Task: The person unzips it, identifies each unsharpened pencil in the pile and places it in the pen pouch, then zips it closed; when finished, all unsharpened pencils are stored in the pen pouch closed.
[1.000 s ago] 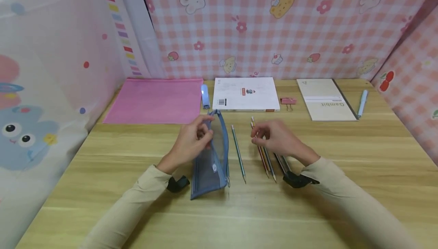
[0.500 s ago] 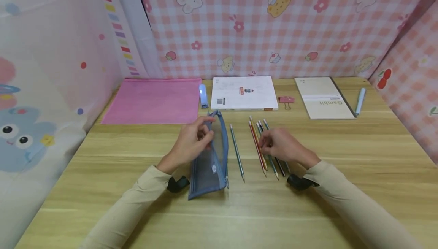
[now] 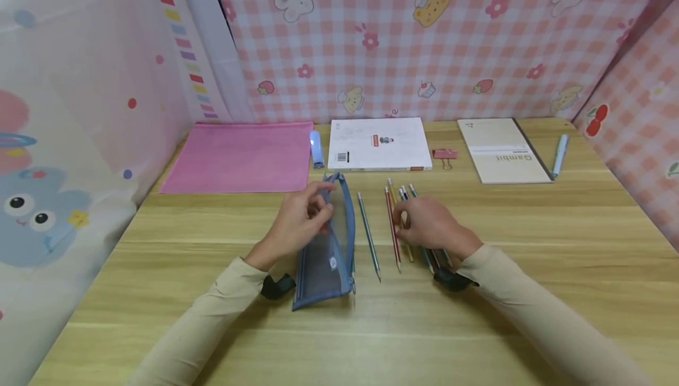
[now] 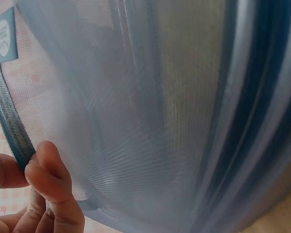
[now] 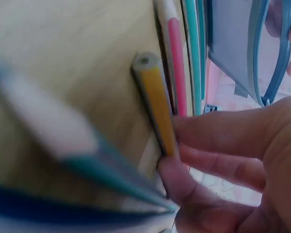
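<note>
My left hand (image 3: 297,218) pinches the upper edge of a blue mesh pencil case (image 3: 320,274). The case stands tilted on its side, its zip mouth gaping to the right. In the left wrist view, thumb and finger meet on the zip edge (image 4: 17,131). My right hand (image 3: 432,227) is over a group of pencils, with thumb and forefinger round a yellow pencil (image 5: 157,92) whose end is blunt. A red pencil (image 3: 396,250) lies just left of it. Green and dark pencils lie partly hidden under the right hand. A single green pencil (image 3: 369,238) lies between case and group.
Along the back of the table (image 3: 212,327) lie a pink pouch (image 3: 239,159), a blue stapler (image 3: 316,149), a white book (image 3: 379,144), a pink binder clip (image 3: 444,154), a notebook (image 3: 501,153) and a light blue pen (image 3: 560,155). Patterned cloths hang around the table.
My right hand has come down onto the pencils, spreading them and then shifting slightly left. The red pencil now lies apart from the yellow one. My left hand keeps its hold on the pencil case.
</note>
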Demonstrator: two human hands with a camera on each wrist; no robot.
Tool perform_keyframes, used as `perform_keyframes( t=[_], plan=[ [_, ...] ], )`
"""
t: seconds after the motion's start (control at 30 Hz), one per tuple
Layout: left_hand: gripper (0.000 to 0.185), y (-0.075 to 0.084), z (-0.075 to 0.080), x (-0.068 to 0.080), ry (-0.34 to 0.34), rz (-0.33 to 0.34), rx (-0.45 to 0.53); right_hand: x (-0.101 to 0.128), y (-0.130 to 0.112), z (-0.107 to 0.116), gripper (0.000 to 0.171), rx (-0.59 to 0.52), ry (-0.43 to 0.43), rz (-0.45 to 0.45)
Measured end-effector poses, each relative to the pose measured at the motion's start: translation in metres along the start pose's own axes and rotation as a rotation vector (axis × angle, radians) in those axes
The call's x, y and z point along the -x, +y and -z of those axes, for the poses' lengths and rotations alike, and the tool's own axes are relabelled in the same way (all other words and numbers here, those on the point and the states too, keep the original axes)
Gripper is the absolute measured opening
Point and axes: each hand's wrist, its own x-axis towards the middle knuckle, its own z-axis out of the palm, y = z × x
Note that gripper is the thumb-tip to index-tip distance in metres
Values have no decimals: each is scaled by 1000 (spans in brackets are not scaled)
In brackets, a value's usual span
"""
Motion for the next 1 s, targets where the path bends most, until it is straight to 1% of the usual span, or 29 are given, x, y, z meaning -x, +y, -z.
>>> perform_keyframes(
  t=[0.1,0.23,0.37,0.5,0.6,0.7,0.87,1.0],
  plan=[
    [37,0,0,0,6,5,-3,-2,-4,0,14,18,9,-42],
    [37,0,1,0,13,4,-17,-5,-8,0,18,-32,-20,-117],
    [37,0,2,1,17,7,-26,-5,-6,2,15,-162,-53,-157],
    [37,1,2,1,16,14,-26,-3,-6,7,18,-346,-36,-184],
    [38,1,1,1,14,21,-27,-1,-9,12,24,-458,13,-168],
    [38,1,0,1,16,28,-27,-1,-20,15,26,-529,74,-120],
    [38,2,-2,-1,19,19,-23,-4,-43,13,27,-621,163,-39],
    [38,3,-3,-2,21,18,-11,-8,-55,8,26,-663,224,-22]
  ],
)
